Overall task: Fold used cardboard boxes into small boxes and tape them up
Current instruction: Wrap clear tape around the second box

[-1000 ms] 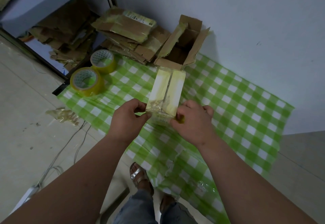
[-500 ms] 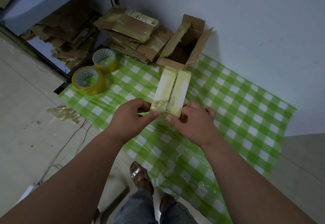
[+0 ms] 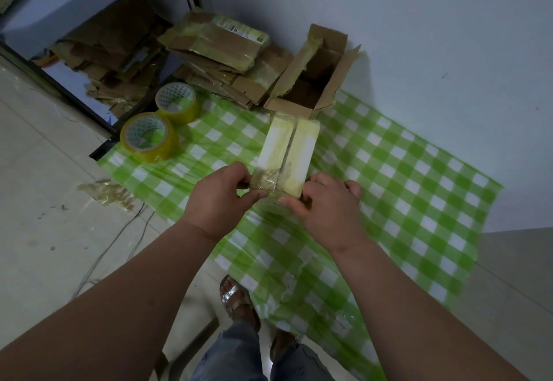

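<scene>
Above the green checked cloth [image 3: 419,189], the small taped box [image 3: 287,153] is pinched at its near end by the left hand [image 3: 218,198] and right hand [image 3: 326,210], seemingly so the loose tape can be pressed down.

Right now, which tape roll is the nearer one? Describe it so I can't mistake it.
Start at the green checked cloth and go to its left corner. Two yellow tape rolls sit there; yours is the nearer tape roll, on the cloth's edge beside bare floor.

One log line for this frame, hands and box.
left hand: pinches small box near end | right hand: grips same end | tape rolls: untouched
</scene>
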`<action>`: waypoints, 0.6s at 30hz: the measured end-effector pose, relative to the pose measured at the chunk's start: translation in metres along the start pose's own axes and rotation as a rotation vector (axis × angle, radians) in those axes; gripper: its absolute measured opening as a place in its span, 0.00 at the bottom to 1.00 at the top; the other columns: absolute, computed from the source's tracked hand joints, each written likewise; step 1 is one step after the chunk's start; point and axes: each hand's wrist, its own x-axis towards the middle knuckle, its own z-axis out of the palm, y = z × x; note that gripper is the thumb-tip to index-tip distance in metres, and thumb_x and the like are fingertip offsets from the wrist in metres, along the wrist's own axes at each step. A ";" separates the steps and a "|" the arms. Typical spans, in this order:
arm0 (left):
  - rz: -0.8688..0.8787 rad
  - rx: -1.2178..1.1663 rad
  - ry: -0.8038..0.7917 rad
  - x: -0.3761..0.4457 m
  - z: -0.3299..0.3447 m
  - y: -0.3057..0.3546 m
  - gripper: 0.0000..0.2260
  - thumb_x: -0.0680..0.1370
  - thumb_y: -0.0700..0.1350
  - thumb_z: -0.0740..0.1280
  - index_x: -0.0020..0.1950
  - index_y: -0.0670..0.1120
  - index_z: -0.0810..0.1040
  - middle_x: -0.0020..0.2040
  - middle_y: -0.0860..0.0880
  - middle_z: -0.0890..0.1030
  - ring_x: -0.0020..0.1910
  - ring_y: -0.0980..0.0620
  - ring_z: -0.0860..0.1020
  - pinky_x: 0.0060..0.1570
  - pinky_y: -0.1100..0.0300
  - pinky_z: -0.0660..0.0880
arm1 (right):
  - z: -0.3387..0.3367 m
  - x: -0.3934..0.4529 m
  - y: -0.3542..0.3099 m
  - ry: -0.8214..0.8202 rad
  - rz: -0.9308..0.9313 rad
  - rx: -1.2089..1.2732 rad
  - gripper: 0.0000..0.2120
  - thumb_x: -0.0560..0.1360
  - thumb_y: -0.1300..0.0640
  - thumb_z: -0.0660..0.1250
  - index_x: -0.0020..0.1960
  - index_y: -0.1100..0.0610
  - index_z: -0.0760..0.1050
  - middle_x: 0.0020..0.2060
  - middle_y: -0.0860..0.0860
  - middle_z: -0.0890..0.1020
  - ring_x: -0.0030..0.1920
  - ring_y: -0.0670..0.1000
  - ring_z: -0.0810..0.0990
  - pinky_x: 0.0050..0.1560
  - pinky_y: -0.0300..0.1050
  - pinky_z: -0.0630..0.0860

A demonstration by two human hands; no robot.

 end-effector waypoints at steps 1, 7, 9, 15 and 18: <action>-0.012 -0.003 -0.013 -0.001 -0.001 0.000 0.13 0.72 0.51 0.77 0.47 0.46 0.76 0.42 0.56 0.78 0.36 0.62 0.73 0.36 0.66 0.68 | -0.001 -0.001 -0.001 -0.015 0.010 0.006 0.23 0.71 0.28 0.60 0.34 0.46 0.65 0.42 0.43 0.72 0.49 0.48 0.73 0.54 0.47 0.52; -0.085 -0.134 -0.064 -0.001 -0.003 -0.004 0.05 0.75 0.43 0.73 0.50 0.47 0.83 0.44 0.60 0.80 0.41 0.67 0.77 0.42 0.75 0.71 | 0.001 0.000 0.000 -0.030 0.042 0.010 0.24 0.70 0.27 0.56 0.32 0.47 0.63 0.41 0.44 0.72 0.48 0.48 0.72 0.57 0.49 0.55; -0.113 -0.139 -0.016 -0.001 0.000 -0.004 0.05 0.76 0.42 0.73 0.50 0.45 0.84 0.41 0.60 0.79 0.38 0.66 0.76 0.39 0.76 0.68 | 0.006 0.002 0.000 0.011 0.026 -0.022 0.22 0.73 0.30 0.58 0.34 0.48 0.67 0.41 0.44 0.73 0.47 0.49 0.74 0.57 0.51 0.57; -0.124 -0.137 0.042 -0.002 0.005 -0.001 0.05 0.76 0.43 0.72 0.50 0.45 0.85 0.45 0.56 0.84 0.41 0.58 0.78 0.45 0.61 0.76 | 0.007 0.003 0.003 -0.003 -0.003 -0.060 0.21 0.76 0.33 0.61 0.38 0.51 0.73 0.43 0.45 0.73 0.49 0.50 0.74 0.60 0.53 0.59; -0.111 -0.146 0.008 -0.004 0.005 0.004 0.09 0.74 0.48 0.74 0.51 0.51 0.78 0.46 0.61 0.79 0.46 0.61 0.80 0.45 0.62 0.76 | 0.003 0.003 -0.003 -0.045 0.058 -0.068 0.26 0.69 0.25 0.54 0.39 0.48 0.71 0.43 0.44 0.74 0.49 0.48 0.73 0.60 0.51 0.57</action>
